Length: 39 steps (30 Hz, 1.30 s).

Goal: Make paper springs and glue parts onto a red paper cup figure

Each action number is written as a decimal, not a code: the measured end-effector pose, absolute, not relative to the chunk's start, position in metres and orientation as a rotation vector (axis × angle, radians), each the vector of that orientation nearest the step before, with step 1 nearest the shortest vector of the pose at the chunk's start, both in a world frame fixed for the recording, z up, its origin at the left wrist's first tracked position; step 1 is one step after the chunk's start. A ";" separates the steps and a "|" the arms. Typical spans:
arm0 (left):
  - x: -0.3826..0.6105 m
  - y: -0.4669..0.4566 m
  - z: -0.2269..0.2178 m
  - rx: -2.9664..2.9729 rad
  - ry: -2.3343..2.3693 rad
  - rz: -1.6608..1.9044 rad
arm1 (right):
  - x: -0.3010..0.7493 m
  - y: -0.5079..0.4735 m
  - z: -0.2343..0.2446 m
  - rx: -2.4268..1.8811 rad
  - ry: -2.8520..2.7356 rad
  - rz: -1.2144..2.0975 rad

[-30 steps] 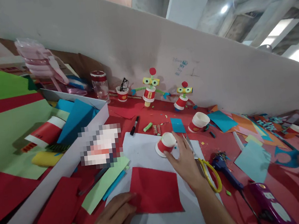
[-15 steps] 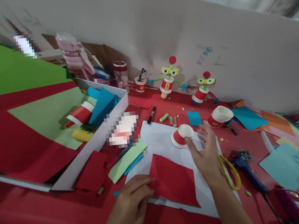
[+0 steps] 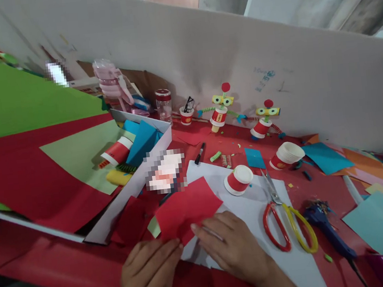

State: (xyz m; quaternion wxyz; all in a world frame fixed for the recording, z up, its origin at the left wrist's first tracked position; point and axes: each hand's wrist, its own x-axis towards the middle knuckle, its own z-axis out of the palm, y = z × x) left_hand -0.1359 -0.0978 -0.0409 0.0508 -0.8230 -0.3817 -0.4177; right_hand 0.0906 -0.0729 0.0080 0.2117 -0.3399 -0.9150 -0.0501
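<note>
A square sheet of red paper [image 3: 189, 206] sits tilted over the left part of a white sheet [image 3: 263, 227]. My left hand [image 3: 150, 270] grips its near left edge, with fingers close together. At its near right edge my right hand [image 3: 232, 244] has its fingers closed on the paper; the thumb is hidden. Beyond the hands an upside-down red and white paper cup [image 3: 238, 180] stands on the white sheet. Scissors [image 3: 275, 198] with one red and one yellow handle lie right of my right hand, blades pointing away.
At left stands a white box [image 3: 99, 225] full of coloured paper. Two paper-cup figures [image 3: 219, 116] stand by the wall. Stacked cups [image 3: 287, 154], a blue glue gun [image 3: 329, 231] and pale blue paper [image 3: 380, 221] lie to the right. A black marker [image 3: 200, 153] lies behind the sheet.
My right hand has come down from near the cup and scissors to the red paper. The scissors now lie uncovered. The red paper has turned and shifted left, partly covering the green strip.
</note>
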 end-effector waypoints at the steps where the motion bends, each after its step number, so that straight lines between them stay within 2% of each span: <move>1: -0.136 -0.102 -0.044 -2.496 -1.140 -1.235 | 0.087 -0.073 0.005 -0.927 -2.568 -0.176; 11: -0.126 -0.100 -0.026 -2.613 -1.111 -1.255 | 0.092 -0.068 -0.010 -1.031 -2.456 -0.213; 14: -0.134 -0.095 -0.028 -2.502 -1.241 -1.229 | 0.101 -0.066 -0.006 -1.074 -2.380 -0.174; 19: -0.139 -0.080 -0.033 -2.345 -1.598 -0.969 | 0.122 -0.064 0.000 -1.099 -2.329 -0.147; 27: -0.133 -0.059 -0.027 -2.367 -1.568 -0.779 | 0.127 -0.063 0.012 -1.055 -2.387 -0.252; 39: -0.135 -0.055 -0.020 -2.221 -1.565 -0.873 | 0.107 -0.063 -0.003 -1.077 -2.494 -0.144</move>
